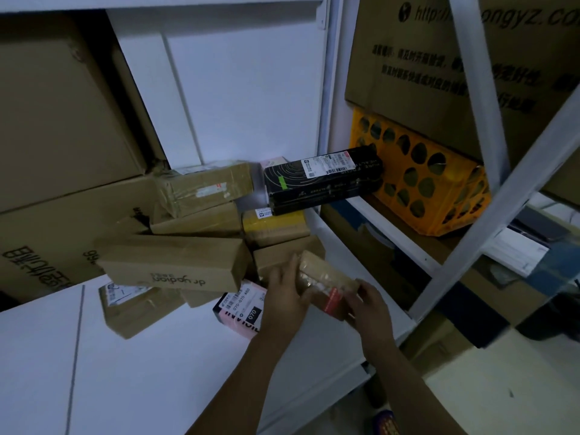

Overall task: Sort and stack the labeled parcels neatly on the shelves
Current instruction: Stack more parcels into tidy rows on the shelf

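while the left hand [286, 293] and right hand [370, 304] hold the small box [324, 279], a careless push may tip the leaning long box [172, 265].

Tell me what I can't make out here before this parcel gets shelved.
Head view only.
- Taped parcel: markings blurred, partly under left hand and right hand.
- Pink parcel: one end hidden by the left hand.
- Black box: label print too small.
- Printed carton: cut off by the top edge.
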